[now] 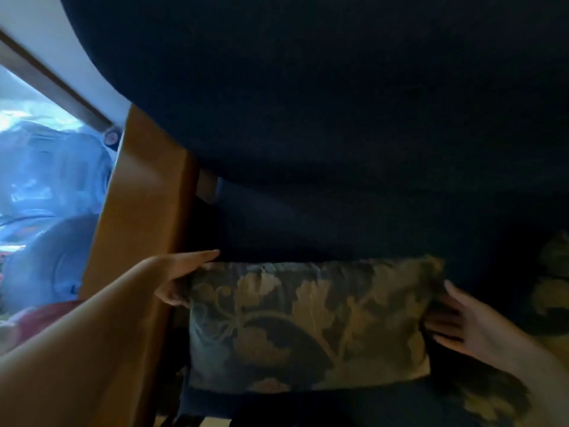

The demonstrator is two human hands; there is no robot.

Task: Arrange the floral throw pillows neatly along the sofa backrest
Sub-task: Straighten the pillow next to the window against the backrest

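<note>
Head view: floral pillow seemingly crosswise.

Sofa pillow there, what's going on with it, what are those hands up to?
A person is setting a floral throw pillow against the dark sofa backrest. The left hand grips its upper left corner beside the wooden sofa frame, while the right hand lies open against its right edge. The pillow stands roughly level. A second floral pillow shows partly at the far right, and more floral fabric lies below the right hand.
</note>
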